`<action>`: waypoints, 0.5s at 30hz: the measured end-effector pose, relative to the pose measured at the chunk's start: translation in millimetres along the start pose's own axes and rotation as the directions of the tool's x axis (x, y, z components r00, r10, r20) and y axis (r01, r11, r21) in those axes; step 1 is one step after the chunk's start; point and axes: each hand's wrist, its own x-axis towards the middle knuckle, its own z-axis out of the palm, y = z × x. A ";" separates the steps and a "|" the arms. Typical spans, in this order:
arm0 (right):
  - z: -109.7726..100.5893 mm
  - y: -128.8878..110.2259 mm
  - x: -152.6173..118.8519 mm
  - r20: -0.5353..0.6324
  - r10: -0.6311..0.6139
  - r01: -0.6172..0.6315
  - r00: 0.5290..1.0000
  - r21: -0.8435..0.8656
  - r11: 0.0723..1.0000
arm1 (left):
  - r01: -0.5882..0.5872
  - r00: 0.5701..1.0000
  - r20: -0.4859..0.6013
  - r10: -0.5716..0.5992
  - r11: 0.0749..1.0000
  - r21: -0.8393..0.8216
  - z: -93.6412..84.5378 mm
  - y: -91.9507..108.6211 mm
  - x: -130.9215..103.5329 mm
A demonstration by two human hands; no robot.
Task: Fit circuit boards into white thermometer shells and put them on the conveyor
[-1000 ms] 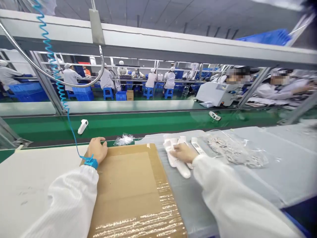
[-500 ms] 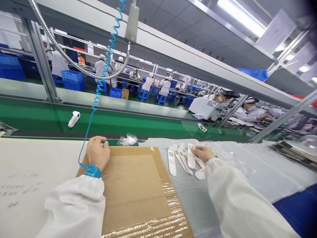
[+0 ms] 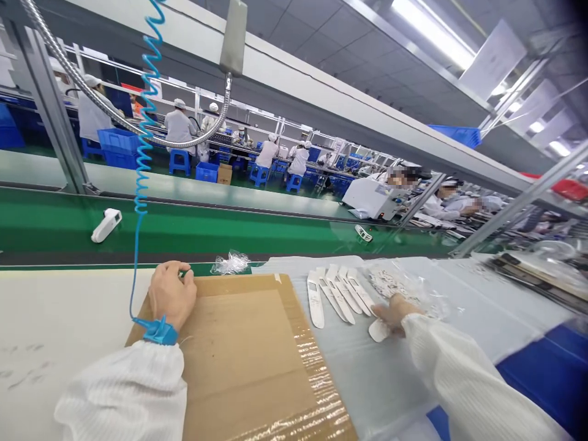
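Observation:
My left hand (image 3: 172,295), wearing a blue wrist strap (image 3: 160,331), rests at the far left corner of a cardboard sheet (image 3: 252,349). Its fingers are curled in, and whatever may be inside them is hidden. To the right, my right hand (image 3: 395,313) is slightly blurred and closed over a long white plastic cover (image 3: 379,331), whose rounded near end sticks out below the fingers. Several similar white covers (image 3: 315,300) with window openings lie side by side just left of that hand. Beyond it is a clear bag of small parts (image 3: 390,283).
A green conveyor belt (image 3: 206,236) runs across behind the bench, carrying a white handheld device (image 3: 106,225) and a small white frame (image 3: 362,233). Crumpled clear plastic (image 3: 230,262) sits behind the cardboard. A coiled blue cord (image 3: 143,122) hangs at left. Co-workers sit farther back.
The cover that my right hand held now lies among the others. That hand has moved right and nearer, onto another cover. My left hand stays on the cardboard while the view shifts slightly.

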 end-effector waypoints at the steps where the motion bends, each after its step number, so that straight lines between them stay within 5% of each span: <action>1: -1.2 4.6 -3.0 -0.011 0.060 -0.061 0.998 -0.044 0.997 | 0.003 1.000 0.003 -0.003 1.000 0.004 -0.2 0.2 0.1; 4: -5.5 10.1 -8.0 -0.020 0.176 -0.177 0.984 -0.181 0.967 | 0.002 1.000 0.010 -0.002 1.000 0.007 -1.4 1.7 0.2; 8: -15.1 -4.8 -7.5 0.008 0.194 -0.181 0.981 -0.332 0.926 | 0.001 1.000 0.010 -0.001 1.000 0.000 -3.6 4.3 0.2; 15: -12.7 -66.7 7.8 -0.002 -0.003 0.001 1.000 -0.639 0.769 | -0.041 0.999 -0.004 0.041 0.999 0.025 -7.4 6.0 1.3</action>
